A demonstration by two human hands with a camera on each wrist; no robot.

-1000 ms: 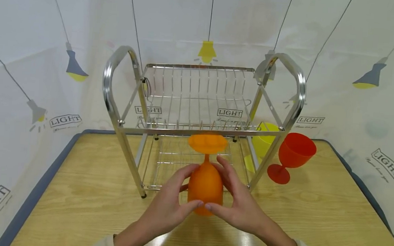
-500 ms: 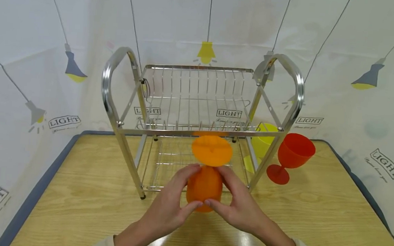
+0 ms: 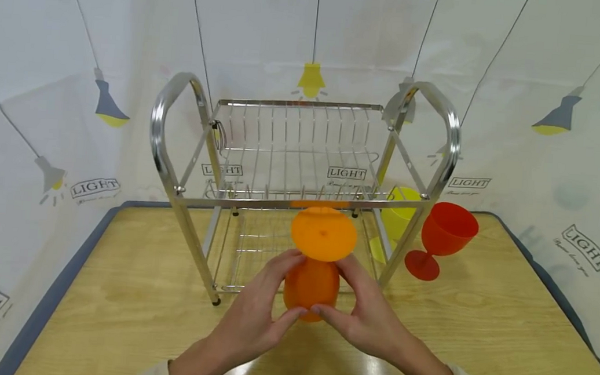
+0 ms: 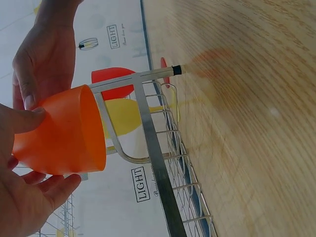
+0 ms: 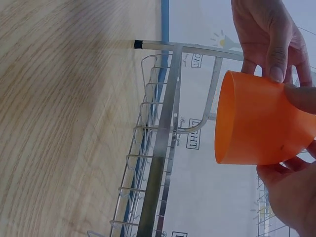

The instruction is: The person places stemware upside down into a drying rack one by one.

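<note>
My left hand (image 3: 252, 312) and right hand (image 3: 369, 320) jointly grip the inverted orange goblet (image 3: 311, 288), in front of the rack (image 3: 257, 202). Its foot has tipped toward me, suggesting reorientation, not release. Red goblet (image 3: 439, 235): right of the rack.

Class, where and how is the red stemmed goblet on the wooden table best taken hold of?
Probably grip the red stemmed goblet round the outside of its bowl, coming from the person's right. It stands upright, its broad bowl offering more to hold than the slim stem, and the silver metal dish rack stands on its left.
</note>
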